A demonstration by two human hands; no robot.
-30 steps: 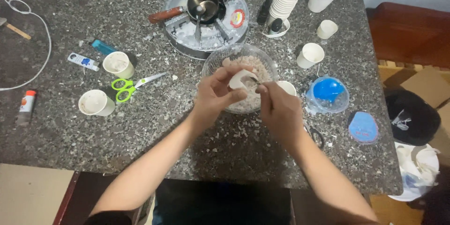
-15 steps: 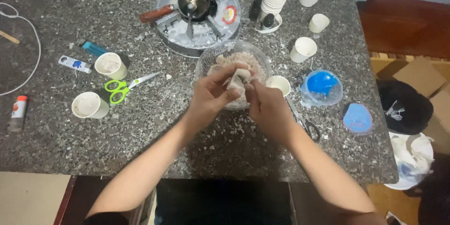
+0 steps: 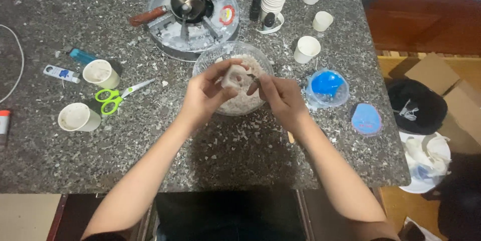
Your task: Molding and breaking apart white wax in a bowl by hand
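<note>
Glass bowl (image 3: 210, 59) is holding pale crumbly bits; both hands, left (image 3: 204, 93) and right (image 3: 280, 98), are gripping a white paper cup (image 3: 234, 76) above it.

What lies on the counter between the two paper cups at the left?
In the head view, green-handled scissors lie between the upper paper cup and the lower paper cup, blades pointing right.

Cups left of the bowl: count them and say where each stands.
2. One cup stands above the green scissors; the other cup lower left of them. The left hand holds a third over the bowl.
</note>
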